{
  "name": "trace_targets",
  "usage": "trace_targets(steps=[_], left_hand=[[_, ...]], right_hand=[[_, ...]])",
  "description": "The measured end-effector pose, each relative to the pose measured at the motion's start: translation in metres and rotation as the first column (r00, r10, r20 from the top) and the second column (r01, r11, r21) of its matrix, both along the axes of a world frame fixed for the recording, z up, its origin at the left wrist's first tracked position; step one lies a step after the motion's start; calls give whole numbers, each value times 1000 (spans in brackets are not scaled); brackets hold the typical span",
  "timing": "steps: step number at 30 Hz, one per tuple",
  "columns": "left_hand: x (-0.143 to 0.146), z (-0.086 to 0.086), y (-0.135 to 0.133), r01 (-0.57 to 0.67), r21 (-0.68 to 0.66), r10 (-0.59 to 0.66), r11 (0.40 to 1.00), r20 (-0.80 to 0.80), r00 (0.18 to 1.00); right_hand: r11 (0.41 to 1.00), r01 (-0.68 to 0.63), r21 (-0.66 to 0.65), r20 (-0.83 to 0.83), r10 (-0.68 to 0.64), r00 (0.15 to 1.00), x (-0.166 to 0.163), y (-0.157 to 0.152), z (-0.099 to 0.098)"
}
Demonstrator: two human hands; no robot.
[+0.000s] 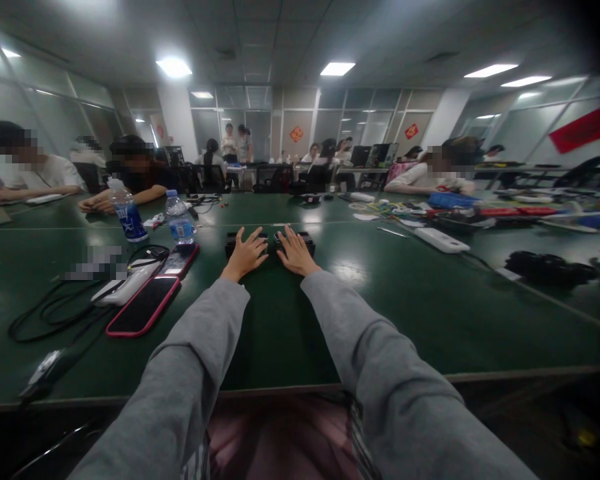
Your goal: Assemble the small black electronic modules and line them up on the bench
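Both my arms, in grey sleeves, stretch out over a dark green table (430, 313). My left hand (247, 254) lies flat with fingers spread on a black box-like object (231, 243). My right hand (294, 252) rests beside it, fingers spread, on a second black object (307, 240). Neither hand grips anything. The two black objects sit side by side, mostly hidden under my fingers.
To the left lie two phones with red cases (145, 305), a white power strip (123, 288) with black cables, and two water bottles (179, 219). Another white power strip (441, 240) and a black bundle (547, 268) lie right. Other people sit around the table's far side.
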State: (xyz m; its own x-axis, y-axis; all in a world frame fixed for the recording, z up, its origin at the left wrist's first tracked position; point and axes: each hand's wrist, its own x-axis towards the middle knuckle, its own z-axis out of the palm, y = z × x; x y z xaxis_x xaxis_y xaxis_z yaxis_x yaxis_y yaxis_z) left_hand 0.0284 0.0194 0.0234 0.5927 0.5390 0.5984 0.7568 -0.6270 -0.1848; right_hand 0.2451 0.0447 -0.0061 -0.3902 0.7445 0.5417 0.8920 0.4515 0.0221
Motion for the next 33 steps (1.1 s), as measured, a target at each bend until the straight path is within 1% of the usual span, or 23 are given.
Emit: trace_targets(steps=[4, 8, 14, 19, 25, 30, 33], left_hand=[[1, 1, 0, -71, -67, 71, 995, -4, 997], [4, 3, -1, -121, -118, 124, 986, 20, 992], [7, 1, 4, -147, -125, 154, 981, 51, 987], [7, -1, 7, -183, -116, 187, 976, 25, 982], [5, -1, 6, -216, -126, 220, 968, 22, 975], [5, 0, 4, -204, -124, 210, 971, 37, 977], [7, 2, 2, -202, -148, 212, 968, 53, 976]], right_hand=[[998, -44, -46, -1, 44, 999, 0, 7, -1], [998, -15, -54, 2, 16, 1000, -3, 8, 1], [999, 48, -21, -5, -48, 999, -6, 8, -2], [994, 98, 39, -27, -97, 995, -7, 4, -6], [993, 114, 21, -49, -113, 992, -7, -1, -4], [991, 128, 27, -52, -127, 991, -8, -1, 0], [990, 139, 19, -55, -137, 989, -9, -2, 2]])
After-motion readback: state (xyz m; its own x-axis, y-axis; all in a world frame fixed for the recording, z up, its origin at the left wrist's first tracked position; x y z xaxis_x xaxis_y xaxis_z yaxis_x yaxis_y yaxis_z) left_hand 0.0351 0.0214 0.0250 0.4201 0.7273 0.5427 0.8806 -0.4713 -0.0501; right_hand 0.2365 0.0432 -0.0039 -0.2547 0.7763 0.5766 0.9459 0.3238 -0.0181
